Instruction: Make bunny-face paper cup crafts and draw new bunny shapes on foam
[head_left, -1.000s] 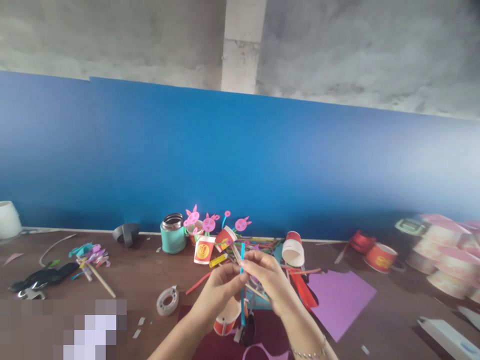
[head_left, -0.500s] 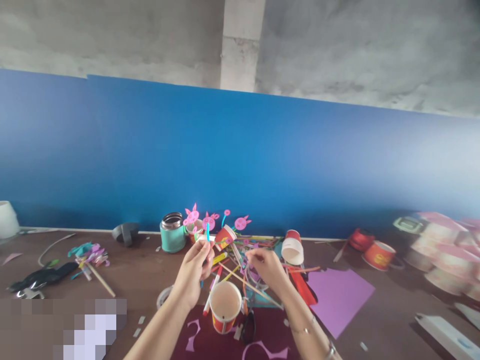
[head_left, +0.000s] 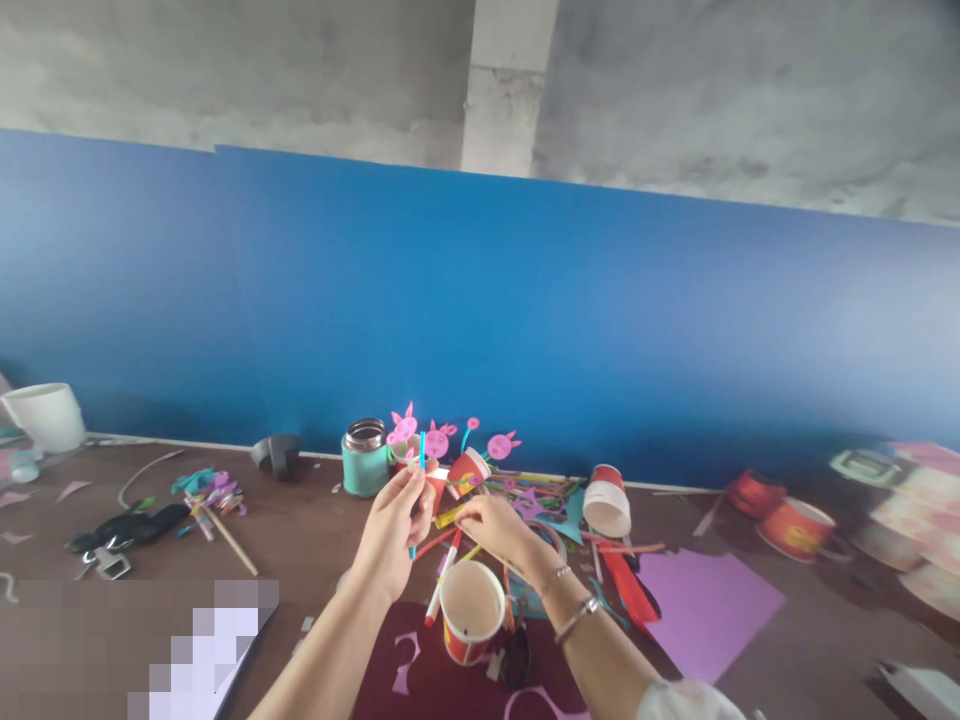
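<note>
My left hand (head_left: 394, 515) is closed around a thin blue stick (head_left: 422, 452), held upright; its lower end shows beneath the fingers. My right hand (head_left: 491, 525) is beside it on the right, thumb and fingertips pinched together near a yellow marker (head_left: 448, 517). Whether anything small is in that pinch cannot be made out. Below and between the hands stands an open red and white paper cup (head_left: 472, 610). Pink animal-face cutouts (head_left: 503, 447) on stalks rise behind the hands, near a tipped paper cup (head_left: 469, 472).
A teal jar (head_left: 365, 466) stands at the back. Two stacked paper cups (head_left: 607, 505), a red-handled tool (head_left: 628, 590) and a purple sheet (head_left: 709, 605) lie to the right. Purple scraps (head_left: 406, 662) lie in front. Coloured scraps (head_left: 214, 492) and a black strap (head_left: 135, 527) are left.
My right hand has moved left, closer to my left hand. The left hand still holds the blue stick, whose lower end now shows. The view has shifted a little left.
</note>
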